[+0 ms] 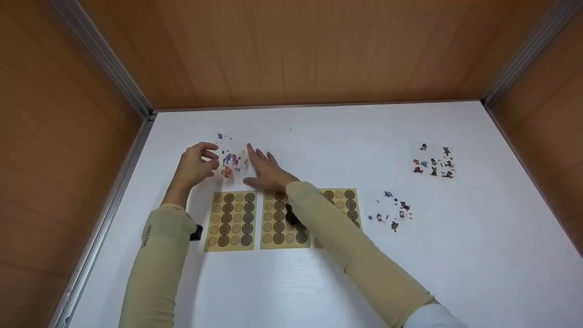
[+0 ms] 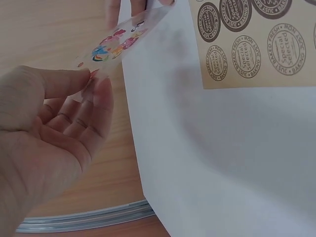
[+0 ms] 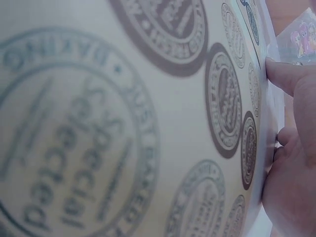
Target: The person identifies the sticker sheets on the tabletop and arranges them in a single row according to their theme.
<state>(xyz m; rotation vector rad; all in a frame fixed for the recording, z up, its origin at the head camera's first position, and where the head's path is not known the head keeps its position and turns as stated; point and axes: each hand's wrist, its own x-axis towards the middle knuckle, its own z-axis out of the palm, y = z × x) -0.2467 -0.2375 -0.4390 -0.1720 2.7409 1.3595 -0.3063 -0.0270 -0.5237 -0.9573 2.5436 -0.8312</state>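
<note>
A clear sticker sheet (image 1: 231, 160) printed with small colourful pony figures is at the back left of the white table. My left hand (image 1: 195, 165) pinches its left edge between thumb and fingers. In the left wrist view the sheet (image 2: 116, 45) is tilted up from that pinch. Beside the sheet's right side, my right hand (image 1: 268, 172) has its fingers stretched out; fingertips appear by the far end in the left wrist view, but whether they touch it I cannot tell. Just nearer me lie kraft sheets of round stickers, the left (image 1: 230, 228) and middle (image 1: 278, 228) ones side by side.
A third kraft sheet (image 1: 350, 205) is partly hidden under my right forearm. To its right lies a clear sticker sheet (image 1: 394, 214), and another (image 1: 433, 161) is farther back right. Wooden panels (image 1: 296, 54) wall the white table (image 1: 282, 287) at the back and sides.
</note>
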